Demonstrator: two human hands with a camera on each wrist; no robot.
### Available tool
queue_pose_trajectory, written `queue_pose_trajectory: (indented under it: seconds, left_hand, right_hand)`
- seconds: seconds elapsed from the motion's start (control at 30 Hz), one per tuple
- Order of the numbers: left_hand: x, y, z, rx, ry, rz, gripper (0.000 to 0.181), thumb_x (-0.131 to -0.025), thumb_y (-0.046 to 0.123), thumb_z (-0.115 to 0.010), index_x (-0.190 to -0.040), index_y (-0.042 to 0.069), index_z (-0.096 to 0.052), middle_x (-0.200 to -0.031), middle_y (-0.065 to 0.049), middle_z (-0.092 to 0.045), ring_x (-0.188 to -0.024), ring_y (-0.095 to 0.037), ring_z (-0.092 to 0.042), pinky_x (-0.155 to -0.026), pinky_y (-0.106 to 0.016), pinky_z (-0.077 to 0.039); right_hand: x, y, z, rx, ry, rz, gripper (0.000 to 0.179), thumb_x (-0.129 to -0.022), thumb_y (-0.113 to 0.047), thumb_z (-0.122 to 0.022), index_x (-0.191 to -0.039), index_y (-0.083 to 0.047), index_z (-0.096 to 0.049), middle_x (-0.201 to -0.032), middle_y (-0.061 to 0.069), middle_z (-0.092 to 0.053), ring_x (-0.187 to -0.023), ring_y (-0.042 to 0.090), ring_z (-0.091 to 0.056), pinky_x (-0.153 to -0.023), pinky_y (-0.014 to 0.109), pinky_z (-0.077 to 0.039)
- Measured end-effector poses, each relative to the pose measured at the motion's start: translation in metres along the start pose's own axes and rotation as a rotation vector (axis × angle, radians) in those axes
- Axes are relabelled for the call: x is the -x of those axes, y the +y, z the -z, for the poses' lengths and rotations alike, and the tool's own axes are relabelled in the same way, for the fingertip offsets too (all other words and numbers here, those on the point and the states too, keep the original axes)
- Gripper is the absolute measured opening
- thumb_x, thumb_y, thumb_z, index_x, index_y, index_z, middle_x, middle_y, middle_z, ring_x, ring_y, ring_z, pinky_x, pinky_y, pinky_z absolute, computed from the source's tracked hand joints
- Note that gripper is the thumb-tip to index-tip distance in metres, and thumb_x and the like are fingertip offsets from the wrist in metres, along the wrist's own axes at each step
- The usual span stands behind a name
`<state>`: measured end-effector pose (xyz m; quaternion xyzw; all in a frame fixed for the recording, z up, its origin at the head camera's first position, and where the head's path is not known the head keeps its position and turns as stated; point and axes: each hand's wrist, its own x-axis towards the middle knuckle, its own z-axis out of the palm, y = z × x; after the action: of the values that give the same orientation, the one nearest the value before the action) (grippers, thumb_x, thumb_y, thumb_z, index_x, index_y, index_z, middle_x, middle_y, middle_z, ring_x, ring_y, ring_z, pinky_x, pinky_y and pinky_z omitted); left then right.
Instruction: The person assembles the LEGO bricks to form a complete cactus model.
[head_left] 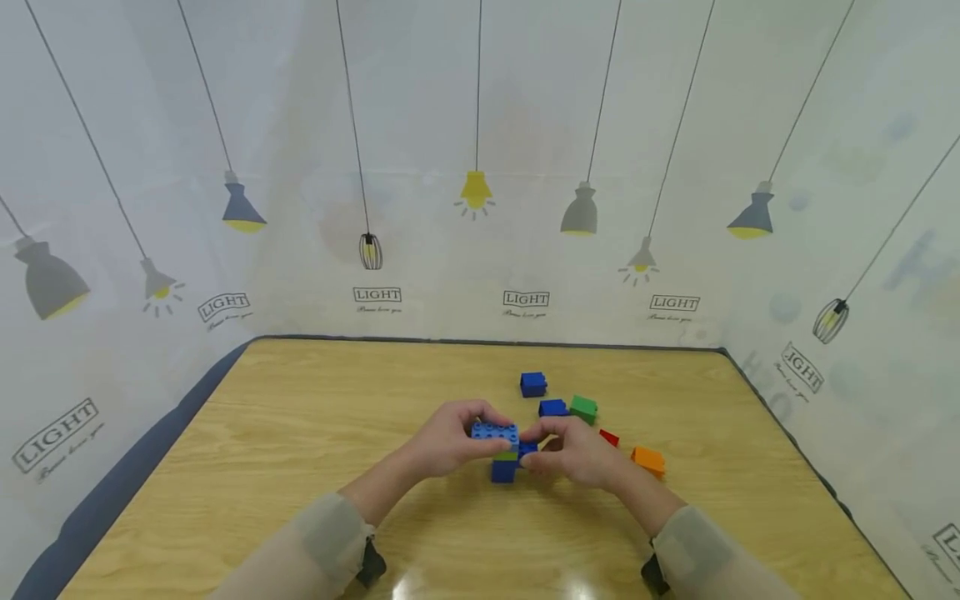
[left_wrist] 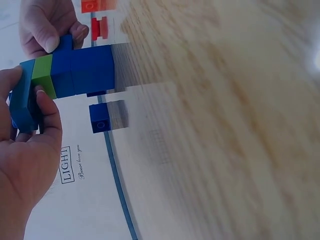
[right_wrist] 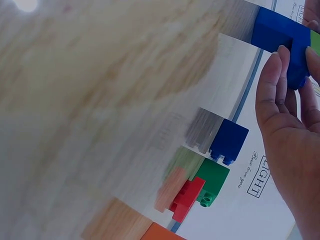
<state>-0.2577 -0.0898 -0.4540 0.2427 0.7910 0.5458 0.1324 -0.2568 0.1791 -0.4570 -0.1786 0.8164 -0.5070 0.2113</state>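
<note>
A small stack of toy building bricks stands upright on the table. Its base is a dark blue brick (head_left: 503, 472), with more dark blue above it, then a thin lime green brick (left_wrist: 43, 76) and a light blue studded brick (head_left: 495, 431) on top. My left hand (head_left: 448, 439) grips the light blue brick from the left, thumb in front and fingers behind. From the right, my right hand (head_left: 579, 451) pinches a dark blue brick (right_wrist: 299, 60) that juts sideways from the stack below the green one. Fingers partly hide the joint between these bricks.
Loose bricks lie behind and right of the stack: a dark blue one (head_left: 533, 384), another dark blue one (head_left: 553, 407), a green one (head_left: 583, 408), a red one (head_left: 609, 437) and an orange one (head_left: 648, 462). A printed curtain (head_left: 480, 275) surrounds the wooden table (head_left: 300, 417).
</note>
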Motion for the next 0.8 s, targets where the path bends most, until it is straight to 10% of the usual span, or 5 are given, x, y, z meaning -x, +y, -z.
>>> queue_pose_trajectory:
  seconds: [0.8]
  left_hand:
    - [-0.0036, -0.0009, -0.0008, 0.015, -0.006, -0.009, 0.022, -0.101, 0.024, -0.082, -0.122, 0.017, -0.078, -0.115, -0.002, -0.076, -0.095, -0.016, -0.067, -0.079, -0.025, -0.058]
  right_hand:
    - [0.0013, 0.0006, -0.0013, 0.024, 0.03, 0.0, 0.032, -0.102, -0.024, -0.081, -0.129, -0.008, -0.074, -0.12, 0.01, -0.071, -0.094, 0.021, -0.075, -0.088, 0.037, -0.068]
